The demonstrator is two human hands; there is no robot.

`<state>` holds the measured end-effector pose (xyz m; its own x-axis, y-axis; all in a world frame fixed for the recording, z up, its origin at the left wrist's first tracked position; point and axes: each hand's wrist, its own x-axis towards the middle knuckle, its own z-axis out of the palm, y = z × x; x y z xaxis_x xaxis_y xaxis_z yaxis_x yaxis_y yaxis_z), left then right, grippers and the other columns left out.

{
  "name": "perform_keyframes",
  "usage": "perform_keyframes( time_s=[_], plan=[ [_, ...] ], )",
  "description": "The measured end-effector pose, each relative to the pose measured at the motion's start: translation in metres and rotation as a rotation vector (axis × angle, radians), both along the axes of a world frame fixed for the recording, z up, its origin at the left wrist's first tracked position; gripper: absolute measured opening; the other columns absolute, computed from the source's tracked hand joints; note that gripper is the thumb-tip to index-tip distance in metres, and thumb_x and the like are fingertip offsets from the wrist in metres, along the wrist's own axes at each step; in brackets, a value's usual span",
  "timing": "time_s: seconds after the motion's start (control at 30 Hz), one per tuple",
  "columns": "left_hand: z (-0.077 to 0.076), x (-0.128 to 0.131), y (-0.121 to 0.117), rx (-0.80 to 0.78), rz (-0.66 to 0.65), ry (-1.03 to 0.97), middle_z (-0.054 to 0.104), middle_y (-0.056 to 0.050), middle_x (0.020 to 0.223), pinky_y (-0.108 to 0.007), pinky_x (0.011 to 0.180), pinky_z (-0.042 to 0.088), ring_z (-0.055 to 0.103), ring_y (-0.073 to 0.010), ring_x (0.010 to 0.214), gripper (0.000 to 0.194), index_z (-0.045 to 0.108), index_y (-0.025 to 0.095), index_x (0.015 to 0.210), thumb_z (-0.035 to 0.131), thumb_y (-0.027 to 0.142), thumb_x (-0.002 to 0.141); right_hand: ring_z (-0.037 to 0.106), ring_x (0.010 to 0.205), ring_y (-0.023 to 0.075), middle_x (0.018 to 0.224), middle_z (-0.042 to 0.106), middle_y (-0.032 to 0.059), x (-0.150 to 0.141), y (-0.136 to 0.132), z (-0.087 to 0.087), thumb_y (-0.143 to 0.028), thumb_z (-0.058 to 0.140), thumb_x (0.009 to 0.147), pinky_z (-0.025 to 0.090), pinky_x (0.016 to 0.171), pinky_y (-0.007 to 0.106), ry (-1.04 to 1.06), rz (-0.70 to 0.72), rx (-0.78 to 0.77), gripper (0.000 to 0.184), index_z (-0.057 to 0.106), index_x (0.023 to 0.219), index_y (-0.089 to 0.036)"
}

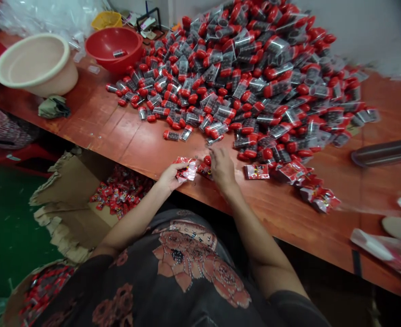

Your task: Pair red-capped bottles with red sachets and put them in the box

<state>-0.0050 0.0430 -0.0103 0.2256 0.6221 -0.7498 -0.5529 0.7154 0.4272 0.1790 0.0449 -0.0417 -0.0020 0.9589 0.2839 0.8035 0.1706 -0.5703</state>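
Left hand (169, 178) just beside right hand (222, 169)

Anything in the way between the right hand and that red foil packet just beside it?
Nothing visible blocks it: the right hand sits right beside the red foil packet on the table top. A red-capped vial lies just beyond the packet, not between them. The left hand holds another red foil packet.

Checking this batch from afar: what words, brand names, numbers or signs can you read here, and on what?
No text can be read anywhere in this view.
Red sachet in the left hand: printed, but crumpled and too blurred to read.
Loose red sachet near the right hand: printing too small to read.
Clear tubes with red caps: dark labels, too small to read.
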Motion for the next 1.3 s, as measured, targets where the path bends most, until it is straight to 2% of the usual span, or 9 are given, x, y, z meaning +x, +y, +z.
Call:
perform_keyframes(
  time_s=[0.1, 0.23, 0.37, 0.5, 0.7, 0.87, 1.03, 1.2, 1.3],
  plan=[
    [-0.003, -0.005, 0.003, -0.026, -0.013, -0.034, 0.072, -0.009, 0.076, -0.049, 0.083, 0.057, 0.069, -0.0224, 0.074, 0.012, 0.065, 0.010, 0.083, 0.057, 0.008, 0.075, 0.057, 0.105, 0.0294, 0.112, 0.066, 0.0158, -0.003, -0.006, -0.003, -0.031, 0.049, 0.094, 0.044, 0.093, 0.046, -0.059, 0.033, -0.014, 0.031, 0.066, 0.115, -0.016],
    [-0.003, -0.017, 0.004, 0.013, -0.093, -0.179, 0.073, -0.011, 0.084, -0.059, 0.088, 0.052, 0.070, -0.0260, 0.080, 0.014, 0.064, 0.011, 0.087, 0.053, 0.018, 0.080, 0.060, 0.104, 0.0260, 0.110, 0.068, 0.0117, -0.010, -0.014, 0.002, -0.036, 0.056, 0.091, 0.046, 0.093, 0.041, 0.160, 0.129, -0.042, 0.033, 0.067, 0.117, -0.019],
    [0.001, -0.021, -0.002, 0.111, -0.144, -0.249, 0.074, -0.014, 0.095, -0.051, 0.092, 0.052, 0.070, -0.0251, 0.086, 0.024, 0.067, 0.009, 0.098, 0.056, 0.021, 0.080, 0.063, 0.093, 0.0228, 0.106, 0.068, 0.0080, -0.027, -0.019, 0.009, -0.035, 0.065, 0.083, 0.049, 0.086, 0.038, 0.348, 0.147, -0.233, 0.042, 0.064, 0.123, -0.023],
    [-0.002, -0.016, -0.009, 0.251, -0.182, -0.150, 0.074, -0.013, 0.094, -0.037, 0.088, 0.054, 0.070, -0.0207, 0.081, 0.025, 0.070, 0.007, 0.098, 0.066, 0.011, 0.073, 0.061, 0.089, 0.0212, 0.098, 0.064, 0.0059, -0.040, -0.025, 0.008, -0.036, 0.066, 0.081, 0.049, 0.084, 0.036, 0.465, 0.019, -0.238, 0.041, 0.066, 0.120, -0.022],
    [-0.016, -0.002, -0.014, 0.315, 0.013, 0.002, 0.074, -0.005, 0.077, -0.030, 0.076, 0.055, 0.068, -0.0154, 0.067, 0.019, 0.070, 0.012, 0.086, 0.076, 0.016, 0.068, 0.060, 0.082, 0.0178, 0.103, 0.059, 0.0057, -0.057, -0.039, 0.004, -0.037, 0.065, 0.082, 0.050, 0.079, 0.033, 0.574, -0.001, -0.189, 0.045, 0.060, 0.125, -0.023],
    [-0.012, -0.005, -0.012, 0.221, 0.088, 0.041, 0.071, -0.004, 0.071, -0.036, 0.081, 0.057, 0.069, -0.0157, 0.069, 0.012, 0.067, 0.010, 0.074, 0.075, 0.007, 0.066, 0.058, 0.099, 0.0236, 0.102, 0.066, 0.0089, -0.017, -0.021, 0.009, -0.027, 0.043, 0.095, 0.047, 0.089, 0.039, 0.245, 0.068, -0.074, 0.031, 0.067, 0.114, -0.023],
    [-0.007, -0.010, -0.009, 0.156, 0.125, 0.063, 0.070, -0.005, 0.068, -0.033, 0.074, 0.058, 0.067, -0.0137, 0.062, 0.009, 0.066, 0.009, 0.071, 0.071, 0.002, 0.068, 0.054, 0.107, 0.0291, 0.117, 0.068, 0.0131, 0.036, 0.014, -0.002, -0.012, 0.052, 0.084, 0.040, 0.094, 0.043, -0.311, 0.226, -0.194, 0.037, 0.067, 0.118, -0.018],
    [-0.005, -0.009, -0.006, 0.057, 0.130, 0.037, 0.069, -0.003, 0.065, -0.026, 0.067, 0.057, 0.063, -0.0097, 0.055, 0.008, 0.066, 0.011, 0.071, 0.066, 0.004, 0.076, 0.056, 0.105, 0.0295, 0.115, 0.068, 0.0150, 0.037, 0.028, -0.010, -0.019, 0.052, 0.088, 0.040, 0.090, 0.043, -0.384, 0.274, -0.176, 0.030, 0.066, 0.114, -0.017],
    [-0.002, -0.011, -0.005, 0.054, 0.105, 0.019, 0.069, -0.004, 0.065, -0.021, 0.060, 0.054, 0.063, -0.0100, 0.056, 0.011, 0.067, 0.010, 0.072, 0.061, 0.007, 0.081, 0.057, 0.104, 0.0291, 0.110, 0.067, 0.0155, 0.024, 0.019, -0.006, -0.024, 0.049, 0.091, 0.042, 0.089, 0.044, -0.154, 0.145, -0.110, 0.026, 0.065, 0.110, -0.016]
  ],
)
